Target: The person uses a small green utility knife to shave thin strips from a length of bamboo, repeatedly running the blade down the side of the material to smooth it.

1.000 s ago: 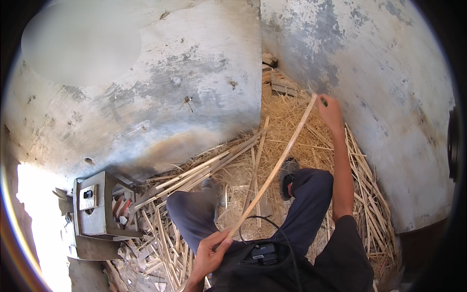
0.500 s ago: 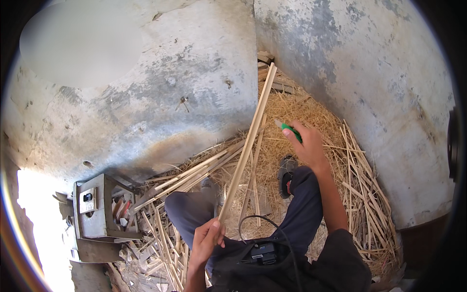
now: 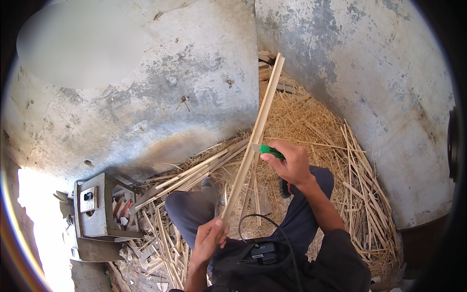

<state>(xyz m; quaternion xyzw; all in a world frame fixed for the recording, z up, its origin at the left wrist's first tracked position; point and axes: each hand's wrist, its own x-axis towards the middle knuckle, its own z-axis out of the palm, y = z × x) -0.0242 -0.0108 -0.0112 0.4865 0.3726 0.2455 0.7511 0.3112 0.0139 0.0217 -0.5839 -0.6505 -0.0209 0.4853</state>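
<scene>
My left hand (image 3: 208, 238) is closed round the lower end of a long, pale wooden strip (image 3: 265, 108), which slants up and away to the right. A groove or ridge seems to run along its length. In my right hand (image 3: 291, 163) is a green-handled utility knife (image 3: 271, 152), gripped between thumb and fingers. Its short blade lies against the strip's right edge, around mid-length; whether it cuts into the wood I cannot tell. The strip's far end reaches up near the corner of the walls.
Shavings (image 3: 306, 114) heap over the floor ahead. Thin sticks (image 3: 362, 199) pile along the right wall, and a bundle of strips (image 3: 194, 170) lies left of my knees. A worn wooden stool (image 3: 97, 207) lies at the left. A black cable (image 3: 279, 228) loops over my lap.
My right hand has come left and nearer with the utility knife, bringing the blade to the strip. The strip's far end has shifted slightly up and right; my left hand keeps its hold.
</scene>
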